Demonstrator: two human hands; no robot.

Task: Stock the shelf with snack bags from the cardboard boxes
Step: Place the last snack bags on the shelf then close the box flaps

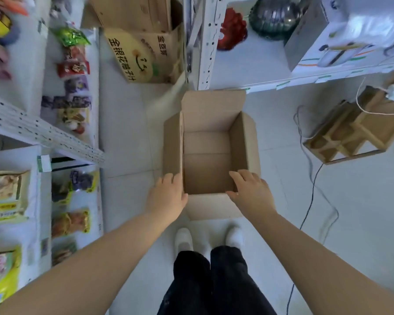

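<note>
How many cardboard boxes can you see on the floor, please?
2: an open, empty box between both hands, and a printed box farther off by the shelf upright. Others may be hidden.

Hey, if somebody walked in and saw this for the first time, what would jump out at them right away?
Most likely the open cardboard box on the floor at centre, visibly empty, with the left hand and right hand on its near corners. Next, the colourful snack bags lined up on the white shelves at left. A printed cardboard box stands farther back.
</note>
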